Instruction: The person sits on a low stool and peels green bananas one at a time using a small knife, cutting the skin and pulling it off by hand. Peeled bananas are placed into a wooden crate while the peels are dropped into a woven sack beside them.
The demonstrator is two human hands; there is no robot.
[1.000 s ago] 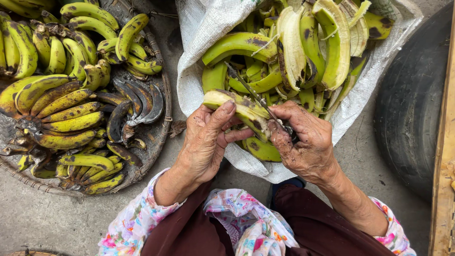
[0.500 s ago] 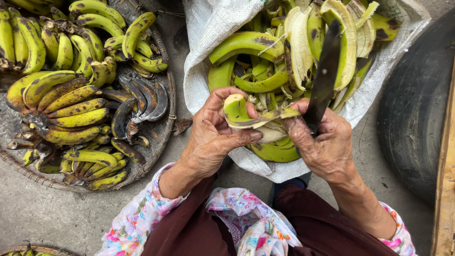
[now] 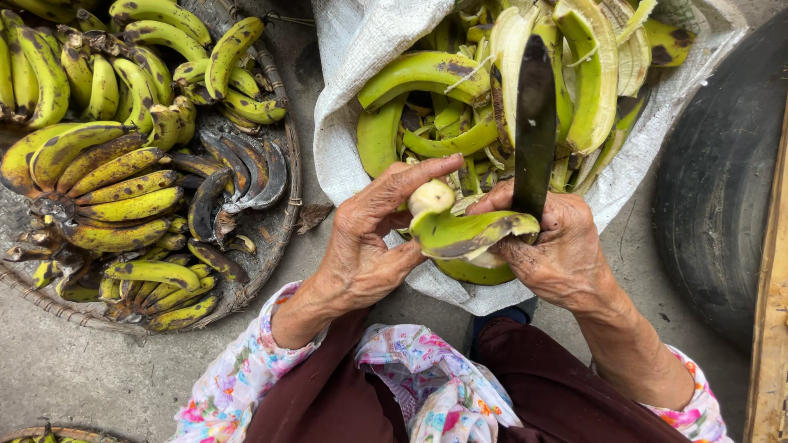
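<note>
Green banana, partly peeled, is held between both hands just above the open mouth of a white woven sack. Left hand: fingers curled loosely around the banana's pale, bared end, thumb under, forefinger stretched over the top. Right hand: fingers closed on the handle of a dark-bladed knife, thumb pressed against the banana's peel; blade points up and away, over the sack. Banana touches both hands and the base of the blade.

Sack holds green peels and whole green bananas, heaped to the rim. To the left, a round woven basket on the ground carries bunches of yellow-green, spotted bananas, some blackened.

Ground is bare grey concrete. A black rubber tyre stands at right, a wooden edge beside it. Floral sleeves and a dark maroon garment show at the bottom edge.
</note>
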